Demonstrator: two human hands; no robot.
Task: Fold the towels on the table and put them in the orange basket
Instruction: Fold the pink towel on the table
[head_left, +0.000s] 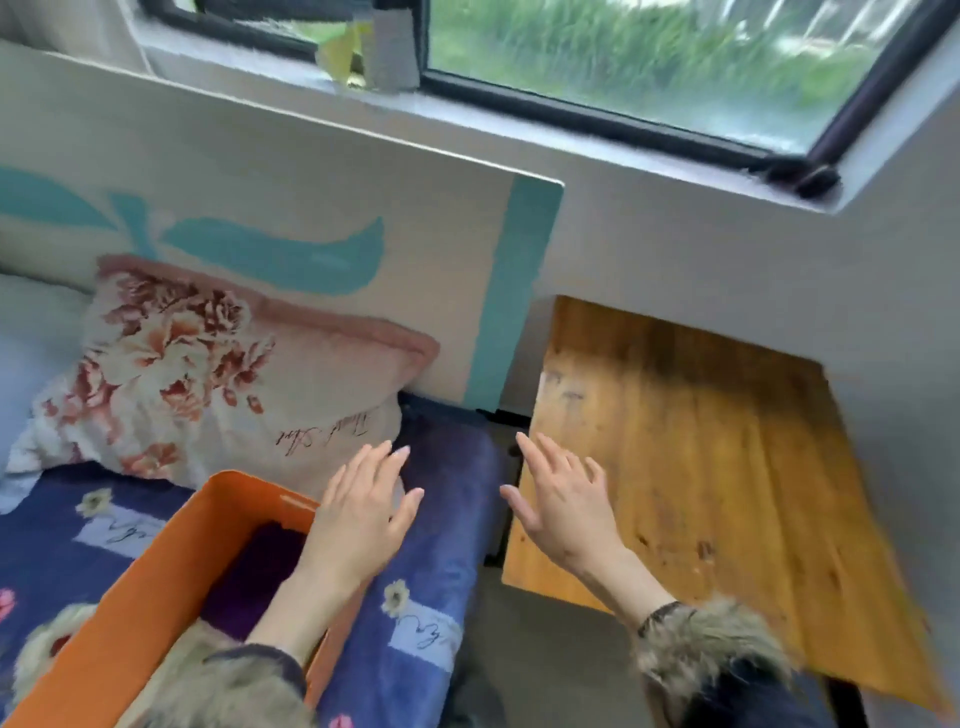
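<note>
Both hands empty, purple towel in the orange basket

Left hand (363, 514) and right hand (563, 501) hover with grip released; the purple towel (260, 577) lies inside the orange basket (150, 587) on the bed, at nine o'clock from the wooden worktop (701, 467).

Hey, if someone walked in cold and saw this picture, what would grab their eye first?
Probably the two open hands: the left hand hovers above the far corner of the orange basket, the right hand at the near left edge of the bare wooden table. A dark purple towel lies in the basket, which sits on the floral blue bedspread.
</note>
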